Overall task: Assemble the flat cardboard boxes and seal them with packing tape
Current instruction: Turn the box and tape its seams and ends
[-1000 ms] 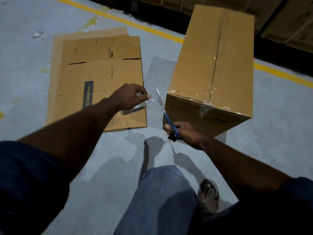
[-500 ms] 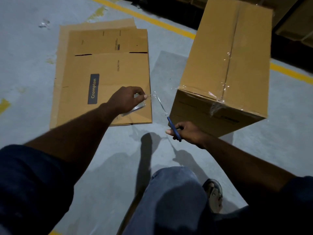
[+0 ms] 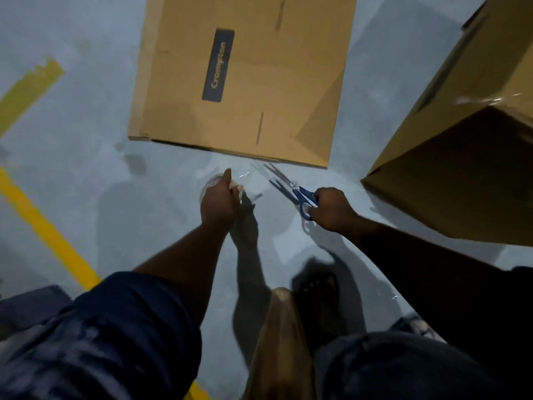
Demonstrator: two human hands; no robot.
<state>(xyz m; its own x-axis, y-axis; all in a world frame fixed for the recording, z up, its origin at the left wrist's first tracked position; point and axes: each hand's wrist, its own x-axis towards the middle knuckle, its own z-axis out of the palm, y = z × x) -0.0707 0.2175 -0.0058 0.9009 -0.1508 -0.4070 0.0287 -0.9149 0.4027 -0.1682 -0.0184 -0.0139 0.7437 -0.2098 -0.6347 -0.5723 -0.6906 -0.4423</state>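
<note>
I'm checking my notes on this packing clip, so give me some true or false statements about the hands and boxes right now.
1. The right hand holds blue-handled scissors. True.
2. The left hand holds nothing. False: it grips a roll of tape.
3. The flat cardboard lies on the floor. True.
4. The taped box stands left of the flat cardboard. False: it stands to its right.

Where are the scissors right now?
Head view, right of centre: the blue-handled scissors are gripped in the right hand, blades pointing toward the near edge of the flat Crompton carton, left of the taped box.
</note>
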